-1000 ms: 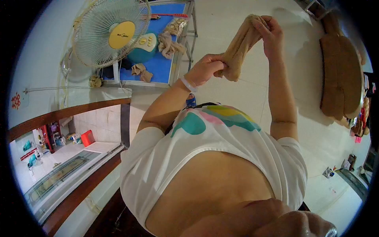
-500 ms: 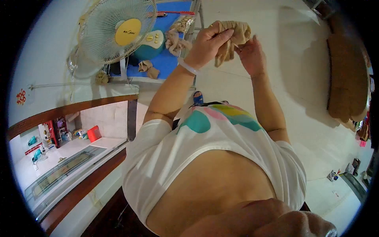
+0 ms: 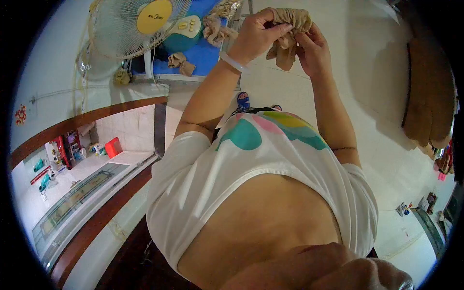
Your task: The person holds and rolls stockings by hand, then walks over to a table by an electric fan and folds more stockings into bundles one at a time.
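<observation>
A bunched, thin beige sock [image 3: 298,20] is stretched between my hands at the top of the head view, with loose ends hanging below. My left hand [image 3: 256,36] grips its left side, the thumb pressed over the fabric and a pale bracelet on the wrist. On the other side, my right hand [image 3: 314,50] pinches the lower right edge between thumb and fingers. Folds of the fabric hide some fingertips. Similar small beige pieces [image 3: 181,64] lie on the blue-topped table [image 3: 200,53] left of my hands.
An electric fan [image 3: 154,21] with a teal base stands on the table, beside a crumpled beige bundle [image 3: 217,31]. At the far right there is a large brown padded object [image 3: 427,92]. A wood-framed opening [image 3: 92,113] lies to the left. My blue sandal [image 3: 243,100] is on the pale floor.
My right hand was spread beside the sock and has now closed on its edge. Both hands appear higher in the view, and the fan and table have shifted upward too.
</observation>
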{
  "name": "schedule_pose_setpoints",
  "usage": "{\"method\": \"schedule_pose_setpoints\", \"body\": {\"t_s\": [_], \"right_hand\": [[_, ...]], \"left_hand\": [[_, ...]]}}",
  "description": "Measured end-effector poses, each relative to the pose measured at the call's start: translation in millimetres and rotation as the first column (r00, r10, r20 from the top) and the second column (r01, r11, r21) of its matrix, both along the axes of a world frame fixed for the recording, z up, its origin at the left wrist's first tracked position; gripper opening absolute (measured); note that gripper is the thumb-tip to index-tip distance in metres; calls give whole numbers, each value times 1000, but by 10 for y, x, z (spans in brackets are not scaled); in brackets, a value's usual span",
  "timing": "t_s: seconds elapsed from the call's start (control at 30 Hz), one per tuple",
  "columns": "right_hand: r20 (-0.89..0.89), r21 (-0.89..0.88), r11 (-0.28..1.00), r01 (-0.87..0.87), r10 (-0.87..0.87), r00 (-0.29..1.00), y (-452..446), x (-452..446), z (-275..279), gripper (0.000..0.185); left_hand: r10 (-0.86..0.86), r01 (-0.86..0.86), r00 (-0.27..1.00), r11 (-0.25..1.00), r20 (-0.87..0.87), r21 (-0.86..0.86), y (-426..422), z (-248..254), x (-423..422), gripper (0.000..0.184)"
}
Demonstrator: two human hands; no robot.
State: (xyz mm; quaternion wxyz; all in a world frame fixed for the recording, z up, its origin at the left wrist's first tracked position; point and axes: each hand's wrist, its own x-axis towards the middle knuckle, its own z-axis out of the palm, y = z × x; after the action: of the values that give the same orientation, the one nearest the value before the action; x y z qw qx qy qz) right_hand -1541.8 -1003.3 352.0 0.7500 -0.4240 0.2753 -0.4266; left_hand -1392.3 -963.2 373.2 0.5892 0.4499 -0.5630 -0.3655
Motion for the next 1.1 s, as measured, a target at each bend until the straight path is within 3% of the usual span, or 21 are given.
{"method": "schedule_pose_setpoints", "body": {"t_s": [0.07,0.13,0.23,0.27,0.37,0.47,0.57,0.6,0.63,0.73,0.8,0.9,0.97,1.0,1.1], "right_hand": [[-34,7,1000,19,-19,999,14,21,-5,28],[-91,-25,999,31,-33,995,24,45,-32,28],[-455,-282,958,-46,-91,886,68,66,62,28],[-342,-211,977,-13,-62,938,89,83,52,27],[-46,15,1000,-24,24,999,122,136,-72,25],[128,229,963,-140,113,985,108,143,-148,23],[279,392,908,-146,34,960,147,170,-15,22],[298,428,894,-129,-5,955,165,170,53,22],[314,463,879,-111,-46,948,165,166,88,22],[500,350,905,-242,38,865,92,119,-55,20],[380,383,917,-111,-48,924,78,104,-69,19],[257,365,930,32,-133,957,35,99,-109,17],[227,339,938,78,-162,960,25,79,-130,16],[230,326,941,86,-168,959,28,67,-130,16],[132,229,966,123,-156,979,98,64,-42,16]], "left_hand": [[-51,53,996,998,-72,18,43,47,0,15],[-50,50,999,999,4,-10,84,103,34,16],[93,-90,986,996,135,-28,72,23,69,18],[162,-158,970,987,182,-36,56,-19,77,19],[208,-208,978,978,-18,31,6,-40,106,25],[495,-450,850,860,179,-241,16,-13,143,20],[668,-391,645,706,371,-591,-55,-260,126,23],[522,-338,687,846,506,-413,12,-220,122,31],[509,-267,668,845,543,-463,19,-207,122,33],[451,-81,632,847,631,-525,22,-220,79,39],[374,-2,646,872,665,-489,31,-263,34,42],[169,-80,866,976,471,-203,107,-269,-21,34],[9,-22,989,996,147,88,120,-252,3,29],[-37,44,999,975,-39,219,129,-221,16,28],[-15,60,987,957,-158,282,141,-58,17,26]]}}
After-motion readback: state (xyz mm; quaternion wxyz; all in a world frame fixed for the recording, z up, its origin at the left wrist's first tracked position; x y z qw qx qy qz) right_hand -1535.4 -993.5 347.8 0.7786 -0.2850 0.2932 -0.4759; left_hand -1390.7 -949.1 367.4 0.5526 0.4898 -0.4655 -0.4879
